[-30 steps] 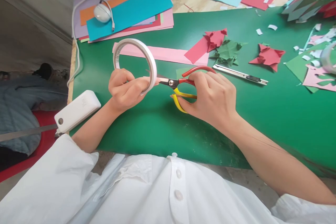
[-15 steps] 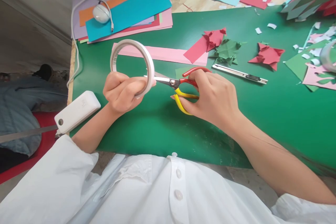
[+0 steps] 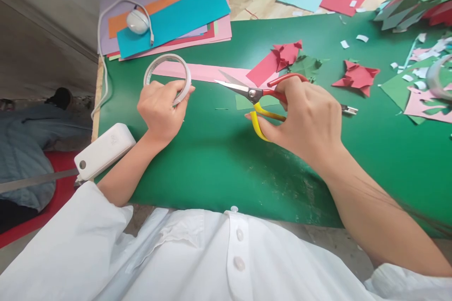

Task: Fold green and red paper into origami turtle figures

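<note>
White tape roll (image 3: 187, 80) | over the green desk (image 3: 212, 164), left hand (image 3: 160, 109) has it by the lower rim | right hand (image 3: 310, 120) gripping red-and-yellow scissors (image 3: 253, 94), blades kinda apart | pink paper strip (image 3: 208, 72) lying just beyond

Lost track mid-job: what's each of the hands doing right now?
Left hand: closed, holding a tape roll.
Right hand: closed, holding slightly open scissors.
</note>
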Motion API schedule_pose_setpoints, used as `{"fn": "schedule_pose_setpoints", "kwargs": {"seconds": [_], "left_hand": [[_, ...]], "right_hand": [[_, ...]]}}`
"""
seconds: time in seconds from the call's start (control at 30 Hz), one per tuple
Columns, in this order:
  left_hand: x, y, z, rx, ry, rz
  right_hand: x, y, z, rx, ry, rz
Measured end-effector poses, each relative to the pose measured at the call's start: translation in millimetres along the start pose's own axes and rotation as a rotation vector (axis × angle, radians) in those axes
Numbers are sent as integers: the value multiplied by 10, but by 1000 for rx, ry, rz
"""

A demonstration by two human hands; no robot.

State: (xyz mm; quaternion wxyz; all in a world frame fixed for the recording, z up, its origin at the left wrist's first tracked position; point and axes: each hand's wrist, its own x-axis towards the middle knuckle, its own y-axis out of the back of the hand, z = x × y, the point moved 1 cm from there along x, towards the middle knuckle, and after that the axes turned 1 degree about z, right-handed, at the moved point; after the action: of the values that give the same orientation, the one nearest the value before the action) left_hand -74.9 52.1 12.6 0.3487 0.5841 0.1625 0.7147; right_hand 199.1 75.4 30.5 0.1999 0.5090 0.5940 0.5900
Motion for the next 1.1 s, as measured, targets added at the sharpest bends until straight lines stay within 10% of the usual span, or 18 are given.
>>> {"fn": "schedule_pose_setpoints", "kwargs": {"seconds": [0.3,0.53,1.1], "left_hand": [[40,106,128,-170,159,-129],[48,172,247,-227,-128,21],[-62,60,240,-182,-100,-125]], "right_hand": [[5,24,-18,16,-12,-61],[-28,-49,-60,-77,112,2],[-69,-59,-138,-62,162,-1]]}}
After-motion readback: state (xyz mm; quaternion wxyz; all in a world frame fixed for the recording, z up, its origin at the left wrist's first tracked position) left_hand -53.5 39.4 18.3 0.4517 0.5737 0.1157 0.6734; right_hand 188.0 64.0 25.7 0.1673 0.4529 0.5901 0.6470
